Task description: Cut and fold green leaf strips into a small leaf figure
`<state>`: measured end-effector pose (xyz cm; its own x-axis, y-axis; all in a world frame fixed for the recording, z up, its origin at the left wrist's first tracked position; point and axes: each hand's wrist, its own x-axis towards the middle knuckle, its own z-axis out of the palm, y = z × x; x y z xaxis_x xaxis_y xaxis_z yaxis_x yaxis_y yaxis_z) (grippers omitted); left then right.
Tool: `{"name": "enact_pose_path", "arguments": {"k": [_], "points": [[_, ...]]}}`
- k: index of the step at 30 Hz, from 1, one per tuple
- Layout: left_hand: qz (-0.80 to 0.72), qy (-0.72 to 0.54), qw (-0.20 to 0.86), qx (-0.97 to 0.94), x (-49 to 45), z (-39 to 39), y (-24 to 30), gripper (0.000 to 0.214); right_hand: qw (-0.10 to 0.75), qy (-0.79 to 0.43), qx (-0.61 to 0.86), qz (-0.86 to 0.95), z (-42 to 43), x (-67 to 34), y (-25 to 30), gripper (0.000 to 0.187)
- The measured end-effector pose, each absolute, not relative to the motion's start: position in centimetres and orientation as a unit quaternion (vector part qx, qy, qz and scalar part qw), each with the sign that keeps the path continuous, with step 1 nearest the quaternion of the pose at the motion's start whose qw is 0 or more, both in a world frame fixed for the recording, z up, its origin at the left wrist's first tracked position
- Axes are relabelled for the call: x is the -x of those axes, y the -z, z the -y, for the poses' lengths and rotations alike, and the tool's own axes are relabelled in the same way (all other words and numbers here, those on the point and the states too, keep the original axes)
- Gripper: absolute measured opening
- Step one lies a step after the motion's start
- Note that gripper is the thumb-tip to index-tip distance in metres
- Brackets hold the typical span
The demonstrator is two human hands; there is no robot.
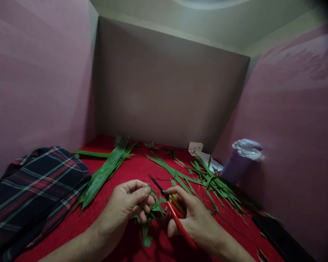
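Right hand (198, 218) clasps tool (177, 221), aimed toward eleven o'clock — likely for control; left hand (125, 202) pinches leaf (156, 209), presumably steadying it.

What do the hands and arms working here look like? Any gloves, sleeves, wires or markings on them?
They are a person's own bare hands, with ordinary human fingers and thumbs. Neither the left hand nor the right hand shows a glove, ring or watch. Both forearms are uncovered as far as the picture shows, with no sleeves, cables or clear markings visible.
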<state>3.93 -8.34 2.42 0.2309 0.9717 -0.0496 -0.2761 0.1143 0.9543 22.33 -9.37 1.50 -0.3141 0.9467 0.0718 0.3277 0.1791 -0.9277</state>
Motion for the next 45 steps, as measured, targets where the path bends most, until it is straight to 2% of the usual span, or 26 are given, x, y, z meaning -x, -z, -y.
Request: {"name": "enact_pose_path", "arguments": {"k": [5,11,16,26,41,45], "points": [[-0.395,-0.498,0.635,-0.440,-3.9,8.3,-2.3,0.015,0.317,-0.353,0.495,0.728,9.9,-22.3,-1.7,0.056],[-0.387,-0.512,0.622,-0.448,-3.7,8.0,-2.2,0.018,0.312,-0.291,0.513,0.745,10.4,-21.9,-2.3,0.066],[-0.390,-0.517,0.621,-0.441,-3.8,8.2,-2.2,0.016,0.305,-0.197,0.498,0.788,10.2,-21.9,-2.1,0.054],[-0.383,-0.525,0.616,-0.446,-3.9,8.2,-2.1,0.015,0.291,-0.110,0.465,0.829,10.1,-21.9,-1.8,0.050],[-0.377,-0.531,0.628,-0.426,-4.0,8.3,-1.8,0.014,0.325,-0.068,0.441,0.834,9.9,-21.8,-0.7,0.045],[-0.376,-0.530,0.630,-0.425,-4.1,8.2,-1.7,0.015,0.361,-0.052,0.423,0.830,9.8,-21.8,-0.4,0.044]]}}
